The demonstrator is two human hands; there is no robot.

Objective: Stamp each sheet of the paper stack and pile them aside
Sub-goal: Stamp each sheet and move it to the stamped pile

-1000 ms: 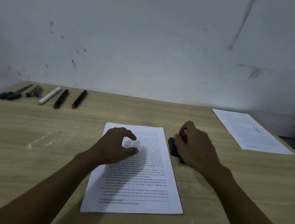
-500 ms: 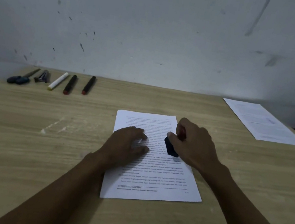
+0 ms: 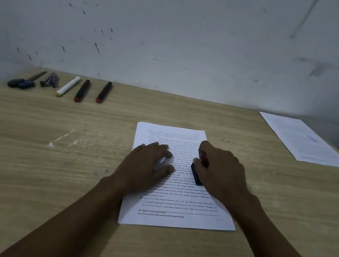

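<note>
A stack of printed white sheets (image 3: 173, 216) lies in the middle of the wooden table (image 3: 42, 174). My left hand (image 3: 145, 167) rests flat on the sheet's left half, fingers spread. My right hand (image 3: 221, 173) grips a dark stamp (image 3: 196, 175) with a red handle, its base pressed down on the right half of the top sheet. At the far right of the table lies a separate sheet (image 3: 306, 141) with a bluish mark on it.
Along the table's back left edge lie scissors (image 3: 25, 81), a small dark clip (image 3: 49, 81), a white marker (image 3: 68, 86) and two black markers with red ends (image 3: 82, 90) (image 3: 103, 92). A stained white wall stands behind. The table's near edge runs just below my forearms.
My right hand brought the stamp from beside the stack's right edge onto the top sheet. My left hand flattened down onto the paper.
</note>
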